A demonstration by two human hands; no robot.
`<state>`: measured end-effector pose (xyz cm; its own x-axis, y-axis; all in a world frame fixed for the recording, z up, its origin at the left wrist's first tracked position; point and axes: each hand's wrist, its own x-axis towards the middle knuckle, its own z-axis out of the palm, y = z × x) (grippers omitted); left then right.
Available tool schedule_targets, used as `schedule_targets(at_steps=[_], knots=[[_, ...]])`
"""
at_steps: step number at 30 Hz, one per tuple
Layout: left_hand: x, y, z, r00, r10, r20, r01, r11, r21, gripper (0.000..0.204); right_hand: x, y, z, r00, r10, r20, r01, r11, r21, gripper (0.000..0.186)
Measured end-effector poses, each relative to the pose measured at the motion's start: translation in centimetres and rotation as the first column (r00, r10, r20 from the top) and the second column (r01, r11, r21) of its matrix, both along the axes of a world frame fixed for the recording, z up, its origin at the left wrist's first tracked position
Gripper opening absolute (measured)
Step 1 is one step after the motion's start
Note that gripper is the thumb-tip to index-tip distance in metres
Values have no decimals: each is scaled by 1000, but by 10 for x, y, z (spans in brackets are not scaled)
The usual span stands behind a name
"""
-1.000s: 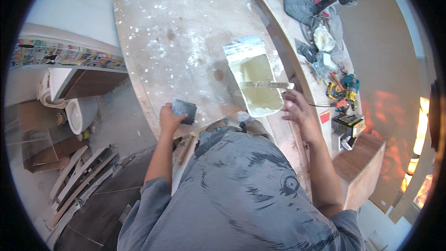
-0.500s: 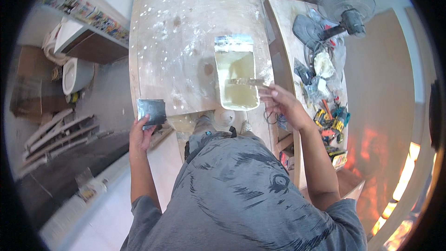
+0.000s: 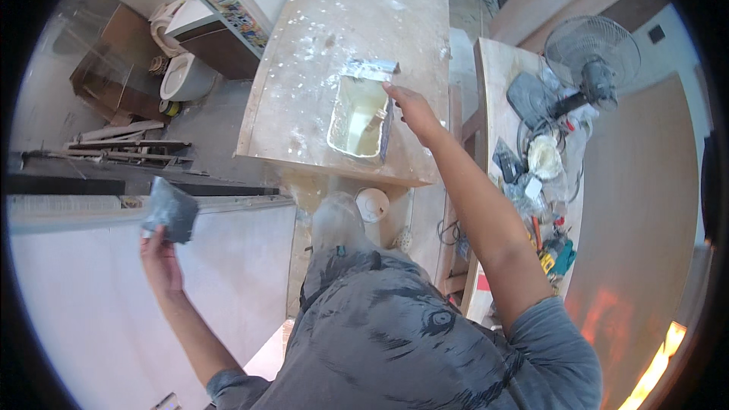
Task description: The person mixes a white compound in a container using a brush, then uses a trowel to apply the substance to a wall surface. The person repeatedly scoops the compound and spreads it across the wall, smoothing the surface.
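Left hand (image 3: 162, 263) is pinching a flat grey square (image 3: 175, 214) out past the surface's (image 3: 285, 110) near left corner. Pale tub's (image 3: 348, 100) by the near edge, light stick (image 3: 376, 119) inside, right hand (image 3: 416, 115) at its far right corner, can't tell if gripping.

Left fingers (image 3: 158, 234) partly hidden behind dark sheet (image 3: 174, 211), grey shirt (image 3: 380, 349) cut off below
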<state>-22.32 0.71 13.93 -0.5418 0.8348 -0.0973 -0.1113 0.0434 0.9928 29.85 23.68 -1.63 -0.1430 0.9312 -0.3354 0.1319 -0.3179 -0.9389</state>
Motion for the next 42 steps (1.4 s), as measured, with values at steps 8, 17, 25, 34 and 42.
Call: schedule_targets(at_steps=[8, 17, 25, 34, 42], knots=[[-50, -39, 149, 772, 116, -624, -111, 993, 47, 23, -24, 47, -21, 976, -217, 18, 213, 969, 126, 46], [-111, -1, 193, 498, 182, -848, -238, 969, 68, 29, -22, 194, -37, 834, -446, -326, 502, 858, 111, 42], [-176, 50, 238, 283, 114, -952, -418, 908, -16, 43, -3, 370, -22, 447, -780, -437, 884, 459, 85, 41], [-183, 59, 233, 281, -59, -958, -407, 896, -175, 28, -42, 417, -35, 746, -622, -239, 651, 756, 65, 45], [-135, 105, 252, 151, 278, -949, -358, 910, 210, 22, 37, 11, -217, 420, 897, 139, -498, 357, -790, 38]])
